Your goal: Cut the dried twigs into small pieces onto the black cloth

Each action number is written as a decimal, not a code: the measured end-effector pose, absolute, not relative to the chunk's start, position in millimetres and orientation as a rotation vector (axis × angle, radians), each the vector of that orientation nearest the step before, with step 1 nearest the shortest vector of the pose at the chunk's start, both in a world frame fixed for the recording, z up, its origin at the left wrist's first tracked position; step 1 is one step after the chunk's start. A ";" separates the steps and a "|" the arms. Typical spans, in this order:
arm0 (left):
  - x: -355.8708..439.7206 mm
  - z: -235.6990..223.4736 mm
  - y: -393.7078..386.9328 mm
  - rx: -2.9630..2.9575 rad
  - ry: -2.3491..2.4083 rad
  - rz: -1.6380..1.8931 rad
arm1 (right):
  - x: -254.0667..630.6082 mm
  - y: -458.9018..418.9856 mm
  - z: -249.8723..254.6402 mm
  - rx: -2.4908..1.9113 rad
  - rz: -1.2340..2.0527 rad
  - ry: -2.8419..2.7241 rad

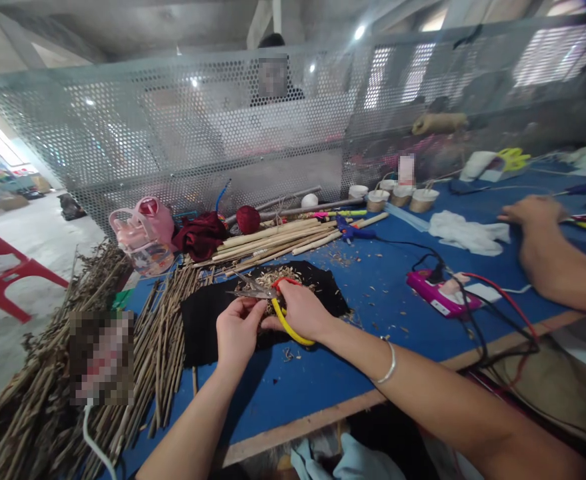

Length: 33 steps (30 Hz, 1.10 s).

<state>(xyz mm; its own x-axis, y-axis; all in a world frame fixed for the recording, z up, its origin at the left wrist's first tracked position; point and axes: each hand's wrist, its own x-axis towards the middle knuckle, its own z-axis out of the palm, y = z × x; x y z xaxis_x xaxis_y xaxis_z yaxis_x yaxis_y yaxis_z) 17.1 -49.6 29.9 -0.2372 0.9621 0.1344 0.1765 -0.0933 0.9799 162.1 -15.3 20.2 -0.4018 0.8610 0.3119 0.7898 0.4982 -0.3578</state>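
My right hand (300,310) is closed around the handles of a pair of scissors (287,325) with yellow and red grips. Their metal blades point left and look parted. Just below the blades, my left hand (240,327) is closed in a pinch, its thumb and fingertips together; whatever it holds is too small to make out. Under both hands lies a black cloth (200,317) with a heap of small pale cut bits (295,272) on it. Long thin dry stalks (165,340) are piled to the left of the cloth.
Peeled sticks (277,237) and a blue glue gun (350,230) lie behind the cloth. A pink bottle (147,233) stands at the left. A purple power strip (443,297) with cables sits at the right, near a co-worker's arm (553,253). A perforated metal screen (183,133) closes the back.
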 end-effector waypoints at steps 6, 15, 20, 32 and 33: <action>15.3 27.4 -49.3 1.294 1.505 1.388 | 162.0 -15.9 16.5 -1.464 0.343 -2.286; 16.4 27.7 -50.0 1.191 1.485 1.381 | 164.1 -12.3 16.8 -1.517 0.342 -2.292; 15.7 27.3 -49.4 1.185 1.491 1.379 | 165.8 -9.0 17.8 -1.544 0.323 -2.290; 15.9 22.6 -48.3 1.307 1.391 1.401 | 166.2 -14.7 27.3 -1.300 0.344 -2.335; 16.2 22.4 -48.3 1.308 1.383 1.403 | 165.9 -14.8 27.0 -1.288 0.347 -2.337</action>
<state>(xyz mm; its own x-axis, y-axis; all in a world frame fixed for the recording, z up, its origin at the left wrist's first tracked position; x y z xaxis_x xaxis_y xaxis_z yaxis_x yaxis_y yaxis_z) 16.2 -48.3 22.4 -0.1889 0.9702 0.1516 0.1381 -0.1266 0.9823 165.9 -14.8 27.0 -0.4648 0.8461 0.2611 0.7338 0.5330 -0.4212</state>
